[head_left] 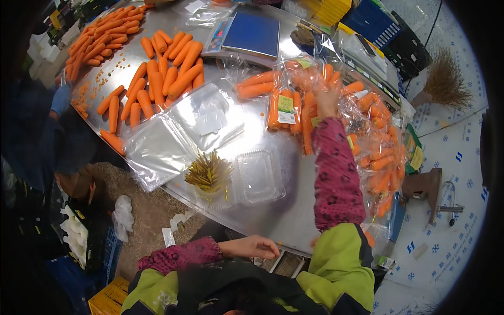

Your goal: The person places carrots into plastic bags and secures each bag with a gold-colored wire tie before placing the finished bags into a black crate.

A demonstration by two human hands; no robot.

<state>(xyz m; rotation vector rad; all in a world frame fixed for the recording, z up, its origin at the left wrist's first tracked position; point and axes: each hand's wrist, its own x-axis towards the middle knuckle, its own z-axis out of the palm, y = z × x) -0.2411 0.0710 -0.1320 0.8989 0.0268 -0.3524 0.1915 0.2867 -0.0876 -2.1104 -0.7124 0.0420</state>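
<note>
Progress: judged from the layout, part of your batch is complete. Filled carrot bags (380,152) form a pile along the right side of the table (296,210); a labelled bag (286,107) lies just left of your right forearm. Remaining stock: loose carrots (176,79) at left centre and a larger heap (105,39) at the far left, all unbagged. Flat clear bags (157,149) and gold ties (208,173) lie between you and the loose carrots.

Pose: your right arm extends forward, with your right hand (326,100) over the bagged carrots. Its fingers bend down at the film; whether they pinch it, you cannot tell from this view. Your left hand (253,247) is held low before your body, near the table edge, holding nothing, its fingers together and loosely curled.
</note>
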